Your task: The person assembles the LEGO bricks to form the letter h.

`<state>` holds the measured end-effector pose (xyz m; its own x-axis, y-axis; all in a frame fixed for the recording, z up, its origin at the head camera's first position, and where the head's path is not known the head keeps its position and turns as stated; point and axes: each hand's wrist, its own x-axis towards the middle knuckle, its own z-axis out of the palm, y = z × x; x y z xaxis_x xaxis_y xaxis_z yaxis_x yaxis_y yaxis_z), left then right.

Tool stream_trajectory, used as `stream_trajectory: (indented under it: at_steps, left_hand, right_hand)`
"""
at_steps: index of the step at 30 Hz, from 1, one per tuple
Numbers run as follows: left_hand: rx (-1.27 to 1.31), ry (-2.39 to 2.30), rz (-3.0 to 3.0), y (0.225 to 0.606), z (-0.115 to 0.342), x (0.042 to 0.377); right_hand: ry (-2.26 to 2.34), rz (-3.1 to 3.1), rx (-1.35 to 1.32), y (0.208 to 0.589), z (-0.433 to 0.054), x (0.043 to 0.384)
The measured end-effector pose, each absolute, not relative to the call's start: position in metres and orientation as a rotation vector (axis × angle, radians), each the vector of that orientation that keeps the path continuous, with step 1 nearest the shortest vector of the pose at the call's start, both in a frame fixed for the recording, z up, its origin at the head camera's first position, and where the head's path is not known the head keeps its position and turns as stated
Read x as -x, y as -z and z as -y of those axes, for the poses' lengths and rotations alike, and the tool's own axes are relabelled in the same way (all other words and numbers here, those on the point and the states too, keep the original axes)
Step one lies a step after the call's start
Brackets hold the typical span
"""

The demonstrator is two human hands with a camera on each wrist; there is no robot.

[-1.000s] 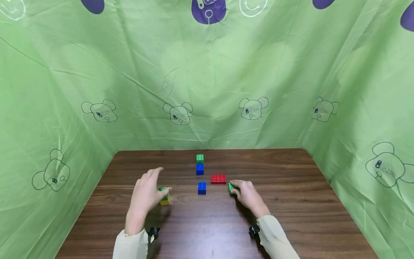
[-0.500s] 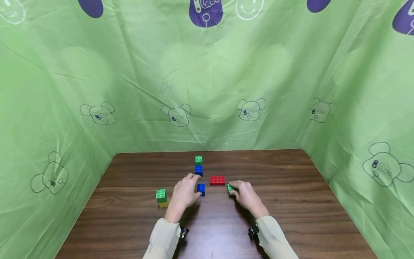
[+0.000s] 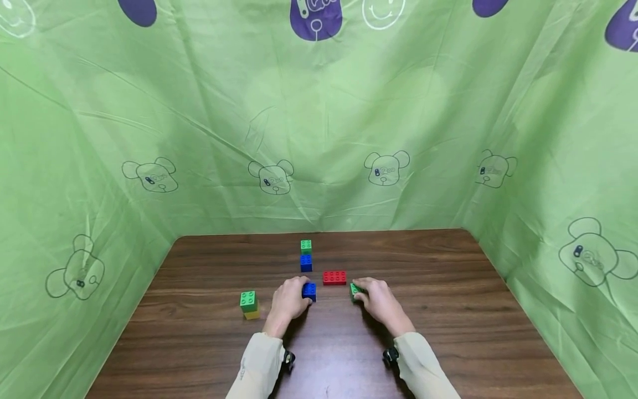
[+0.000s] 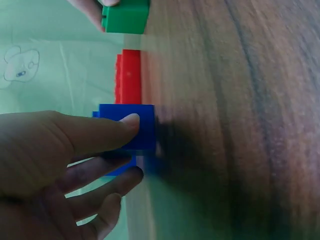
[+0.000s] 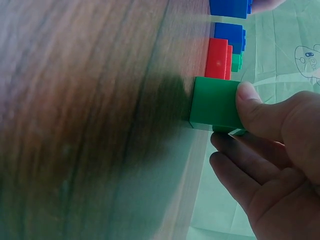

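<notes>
My left hand [image 3: 289,300] pinches a blue toy brick [image 3: 310,291] on the table, thumb on the near side. In the left wrist view the thumb lies flat against this blue brick [image 4: 145,127], with other fingers behind it. To the right, my right hand [image 3: 382,302] holds a green toy brick [image 3: 354,291] between thumb and fingers. The right wrist view has the thumb at the studded side of the green brick [image 5: 216,102]. Between and slightly behind the two held bricks lies a longer red brick [image 3: 334,278].
Behind the left hand are another blue brick [image 3: 306,264] and, farther back, a green brick [image 3: 306,246]. At left, a green brick [image 3: 248,301] sits on a yellow brick [image 3: 252,315]. A green curtain [image 3: 319,122] surrounds the wooden table [image 3: 448,310] at the back and sides.
My left hand has moved right from the green and yellow stack to the blue brick and taken hold of it. The right hand stays on its green brick.
</notes>
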<state>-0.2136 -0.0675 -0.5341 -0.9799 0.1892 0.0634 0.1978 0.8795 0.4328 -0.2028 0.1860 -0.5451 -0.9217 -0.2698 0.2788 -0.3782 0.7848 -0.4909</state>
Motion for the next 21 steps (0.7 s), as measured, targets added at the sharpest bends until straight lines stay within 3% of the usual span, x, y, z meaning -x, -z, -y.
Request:
stream_trajectory:
  at_steps: [21]
  left_hand:
    - [0.341,0.845,3.016,0.5383,0.0746,0.2172]
  right_hand:
    - [-0.836,2.806,-0.514,0.5441,-0.1852,0.2038]
